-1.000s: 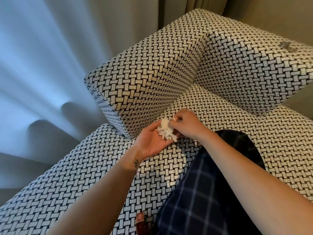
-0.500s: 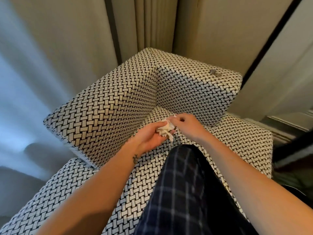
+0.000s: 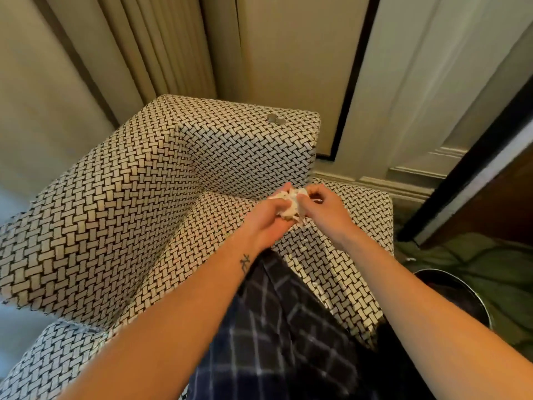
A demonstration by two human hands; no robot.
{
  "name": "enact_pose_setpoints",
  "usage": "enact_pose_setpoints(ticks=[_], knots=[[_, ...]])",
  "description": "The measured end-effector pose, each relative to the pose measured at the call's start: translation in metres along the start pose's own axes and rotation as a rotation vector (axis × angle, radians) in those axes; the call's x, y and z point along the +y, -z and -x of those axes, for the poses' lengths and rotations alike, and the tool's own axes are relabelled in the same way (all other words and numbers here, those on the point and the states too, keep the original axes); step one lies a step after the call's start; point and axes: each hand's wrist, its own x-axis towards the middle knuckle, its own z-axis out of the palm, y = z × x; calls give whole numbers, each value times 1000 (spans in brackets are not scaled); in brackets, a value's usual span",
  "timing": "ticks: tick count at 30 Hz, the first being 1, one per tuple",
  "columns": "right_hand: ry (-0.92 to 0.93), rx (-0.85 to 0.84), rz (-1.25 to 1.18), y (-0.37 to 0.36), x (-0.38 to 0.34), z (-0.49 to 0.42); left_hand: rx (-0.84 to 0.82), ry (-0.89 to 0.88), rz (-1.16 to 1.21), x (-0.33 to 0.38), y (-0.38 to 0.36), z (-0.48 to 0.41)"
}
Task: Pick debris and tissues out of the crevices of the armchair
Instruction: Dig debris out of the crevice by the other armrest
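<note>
1. We see both hands meeting over the seat cushion of the black-and-white basket-weave upholstered armchair (image 3: pixel 138 203), just in front of the right end of its far upholstered block.
2. The crumpled white tissue wad (image 3: pixel 292 201) sits between the two hands, out of the crevice and above the seat. We cannot tell whether its lower edge brushes the fabric.
3. Our left hand (image 3: pixel 266 219) cups the wad from the left. Its fingers are curled round the paper, and one fingertip shows above the wad's top edge.
4. Our right hand (image 3: pixel 324 210) holds the wad from the right. Its fingers are bent in tight and pinch the paper at their tips, so no wide gap shows between them.
5. A small dark tattoo (image 3: pixel 245 262) marks the left wrist, and both forearms are bare.
6. A dark-blue plaid trouser leg (image 3: pixel 277 327) lies on the seat between the forearms and reaches up close beneath the hands.
7. Two small grey round objects (image 3: pixel 275 119) lie touching each other on top of the far block, well apart from the hands. They are too small for us to tell what they are.
8. Behind the chair hangs a beige pleated curtain (image 3: pixel 161 47), beside a cream panelled wall (image 3: pixel 288 53).
9. To the right of the chair, a round dark bin with a shiny metal rim (image 3: pixel 458 295) stands on green patterned carpet (image 3: pixel 490 264).
</note>
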Motion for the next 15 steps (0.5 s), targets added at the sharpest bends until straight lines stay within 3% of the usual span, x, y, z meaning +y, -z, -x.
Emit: enact_pose_setpoints(ticks=[9,15], knots=[[-45,446,-83,119,63,27,19,83,-145,-110,-92,-66],[-156,570,-180,182,115,55,-8,208,-234,-187,-122,-104]])
